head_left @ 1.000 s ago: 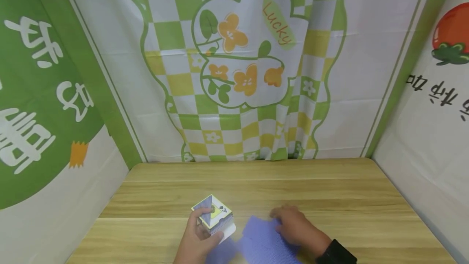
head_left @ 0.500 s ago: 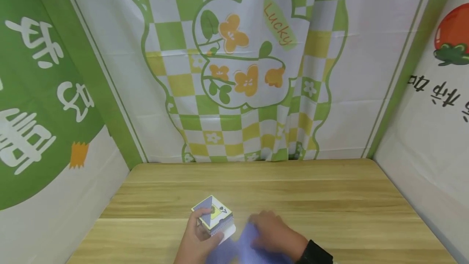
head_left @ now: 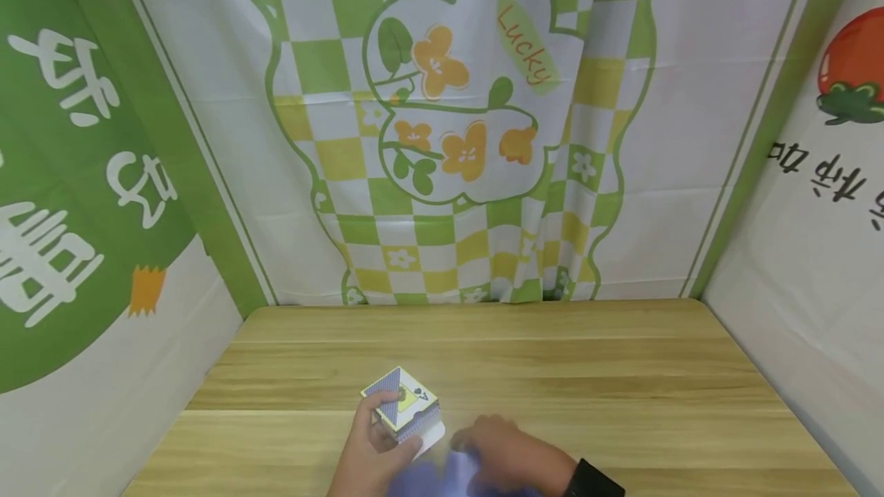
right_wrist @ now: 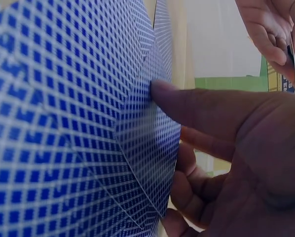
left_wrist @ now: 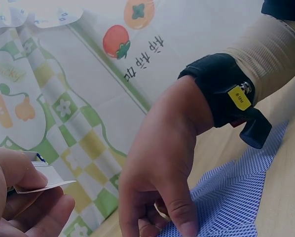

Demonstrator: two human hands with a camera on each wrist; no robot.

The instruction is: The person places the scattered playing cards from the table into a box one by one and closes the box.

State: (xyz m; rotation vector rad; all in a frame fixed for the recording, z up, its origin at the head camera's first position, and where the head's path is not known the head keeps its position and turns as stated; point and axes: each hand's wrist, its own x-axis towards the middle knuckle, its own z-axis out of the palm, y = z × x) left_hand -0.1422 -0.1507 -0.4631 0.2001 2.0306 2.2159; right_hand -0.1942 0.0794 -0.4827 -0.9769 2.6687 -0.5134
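Note:
In the head view, my left hand [head_left: 373, 447] grips a playing-card box [head_left: 407, 397], with its thumb low on the side. An ace is printed on its top, and a white flap [head_left: 431, 439] sticks out. To the right, my right hand [head_left: 507, 451] is at the playing cards [head_left: 459, 474], which are blurred at the bottom edge. The right wrist view shows blue-and-white checked card backs [right_wrist: 73, 108] overlapping in a spread. My right thumb [right_wrist: 202, 106] lies on an outer card, the other fingers curled behind its edge. What is inside the box is hidden.
The wooden table [head_left: 587, 359] reaches back to a green-and-white checked curtain [head_left: 442, 251]. Printed cloth walls stand at the left [head_left: 228, 343] and right [head_left: 794, 313]. A black band [left_wrist: 219, 89] is on my right wrist.
My right hand has moved left and slightly nearer to me, drawing in the spread playing cards. My left hand and the box have stayed in place.

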